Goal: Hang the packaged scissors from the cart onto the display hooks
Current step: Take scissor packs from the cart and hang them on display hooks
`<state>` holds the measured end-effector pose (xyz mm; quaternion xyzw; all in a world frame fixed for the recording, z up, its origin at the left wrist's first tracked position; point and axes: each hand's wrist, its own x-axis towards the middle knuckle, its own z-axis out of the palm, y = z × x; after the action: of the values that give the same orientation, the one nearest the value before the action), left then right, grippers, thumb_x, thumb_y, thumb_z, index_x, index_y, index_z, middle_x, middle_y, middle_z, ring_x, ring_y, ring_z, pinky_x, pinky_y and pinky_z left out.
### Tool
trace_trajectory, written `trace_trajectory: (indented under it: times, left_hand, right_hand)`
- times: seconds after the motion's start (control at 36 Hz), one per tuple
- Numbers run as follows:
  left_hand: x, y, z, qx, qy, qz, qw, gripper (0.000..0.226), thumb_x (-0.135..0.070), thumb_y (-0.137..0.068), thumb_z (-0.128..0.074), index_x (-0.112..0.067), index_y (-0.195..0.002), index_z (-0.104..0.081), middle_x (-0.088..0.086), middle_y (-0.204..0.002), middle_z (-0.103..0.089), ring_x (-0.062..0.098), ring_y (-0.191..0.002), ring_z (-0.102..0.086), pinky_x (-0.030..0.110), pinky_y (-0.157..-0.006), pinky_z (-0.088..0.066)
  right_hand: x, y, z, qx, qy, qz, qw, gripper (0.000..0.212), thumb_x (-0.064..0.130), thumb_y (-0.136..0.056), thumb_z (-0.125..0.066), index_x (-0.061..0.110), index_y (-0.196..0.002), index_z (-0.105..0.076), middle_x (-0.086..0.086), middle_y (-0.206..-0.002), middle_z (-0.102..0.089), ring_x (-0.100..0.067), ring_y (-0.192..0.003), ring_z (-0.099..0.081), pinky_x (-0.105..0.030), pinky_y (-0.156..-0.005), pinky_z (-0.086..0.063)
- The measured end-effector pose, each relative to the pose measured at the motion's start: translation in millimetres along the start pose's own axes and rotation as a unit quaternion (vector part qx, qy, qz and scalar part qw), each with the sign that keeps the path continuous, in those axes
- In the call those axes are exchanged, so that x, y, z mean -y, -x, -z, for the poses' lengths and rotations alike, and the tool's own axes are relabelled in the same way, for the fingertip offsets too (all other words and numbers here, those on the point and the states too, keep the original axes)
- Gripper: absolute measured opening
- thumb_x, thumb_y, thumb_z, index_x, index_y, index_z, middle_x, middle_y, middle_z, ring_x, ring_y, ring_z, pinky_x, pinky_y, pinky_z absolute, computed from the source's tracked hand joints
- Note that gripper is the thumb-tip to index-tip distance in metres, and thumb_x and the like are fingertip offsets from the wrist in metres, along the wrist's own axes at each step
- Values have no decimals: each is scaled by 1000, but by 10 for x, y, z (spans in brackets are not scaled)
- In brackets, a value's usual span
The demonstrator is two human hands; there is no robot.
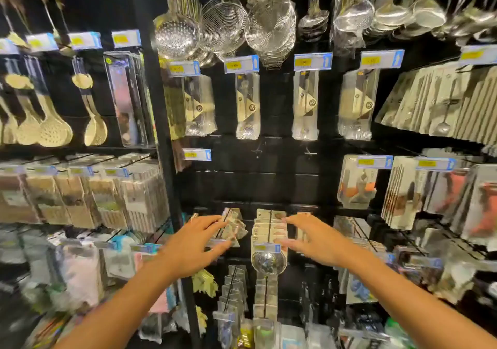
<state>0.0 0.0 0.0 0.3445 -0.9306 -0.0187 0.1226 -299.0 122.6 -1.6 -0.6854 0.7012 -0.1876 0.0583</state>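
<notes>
Two hands reach into the lower middle of the frame: left hand (pixel 197 237) with fingers spread on a row of packs (pixel 233 227), right hand (pixel 306 237) likewise outstretched over the neighbouring packets (pixel 269 230). Neither grip clamps anything. Packaged scissors and cart aren't identifiable here. Such blister cards likely handle light, stiff, slick; pinch by the hang-hole.

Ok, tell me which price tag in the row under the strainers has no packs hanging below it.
The lone price tag at the left, one level below the four tagged pack rows; only bare black panel beneath it.
</notes>
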Motion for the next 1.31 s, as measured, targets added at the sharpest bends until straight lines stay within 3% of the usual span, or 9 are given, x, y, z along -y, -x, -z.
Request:
trace_trajectory:
  times: [0.19,0.42,0.56,0.67,0.81,0.92,1.06,1.25,1.31]
  left_hand:
    - [646,395,-342,6,1,23,1000,76,-76,-92,-20,-36,-156,-29,-11,-163,-28,11,-149,-26,35,-124,-21]
    - [1482,1127,-766,44,29,65,997,101,-87,-84,-2,-25,-154,-40,-1,-161,-35,21,-149,-32,33,-121,-19]
    - [2011,1697,-1085,66,43,119,990,83,-78,-94,-14,-26,-154,-38,-2,-161,-35,24,-147,-34,37,-120,-26]
    - [2326,2133,-1267,73,45,161,983,68,-64,-102,-34,-28,-159,-27,-6,-166,-21,19,-153,-18,32,-124,-11]
    - [2663,2590,-1461,100,60,234,965,97,-84,-86,-3,-25,-157,-31,-3,-166,-23,21,-153,-19,38,-125,-16]
    - [2860,2860,-1589,86,96,297,946,76,-71,-97,-29,-24,-157,-31,-2,-167,-21,20,-154,-17,29,-122,-5]
    - [3045,3125,-1721,51,98,354,929,78,-71,-97,-25,-15,-142,-55,10,-149,-52,21,-139,-44,33,-114,-33]
    - [3230,3492,-2036,89,93,474,871,72,-66,-98,-29,-20,-151,-43,8,-158,-40,30,-146,-37,47,-119,-32]
    - [3224,3522,-2012,103,107,508,849,73,-69,-100,-25,-16,-142,-53,12,-149,-52,33,-136,-51,49,-110,-44]
  right_hand:
    - [464,-178,-556,32,-17,7,999,61,53,-97,-55,34,-152,-36,12,-158,-35,-10,-146,-31,-23,-111,-23]
    - [1009,-485,-1372,112,-35,20,993,63,60,-95,-53,35,-150,-36,10,-154,-40,-12,-143,-37,-32,-116,-35]
    - [1356,-686,-1958,157,-45,41,986,64,55,-95,-55,32,-152,-36,7,-157,-37,-14,-147,-30,-34,-118,-32]
    - [1592,-803,-2461,194,-49,66,978,63,52,-97,-54,30,-153,-35,6,-159,-34,-16,-149,-27,-33,-120,-26]
    - [1876,-992,-3007,240,-42,90,966,61,49,-99,-55,26,-153,-37,5,-159,-35,-16,-148,-28,-29,-119,-25]
    - [2086,-1202,-3406,283,-40,111,952,68,55,-96,-51,23,-154,-35,2,-157,-36,-19,-146,-30,-29,-117,-27]
    - [2290,-1590,-3884,344,-57,160,923,64,57,-97,-52,34,-154,-33,8,-159,-33,-16,-147,-29,-34,-119,-30]
    - [2583,-2139,-4386,410,-83,222,881,70,70,-90,-44,29,-146,-43,3,-153,-41,-18,-141,-38,-30,-114,-34]
    - [2655,-2291,-4524,417,-96,244,870,93,87,-77,-33,31,-151,-36,5,-157,-34,-16,-146,-32,-30,-117,-31]
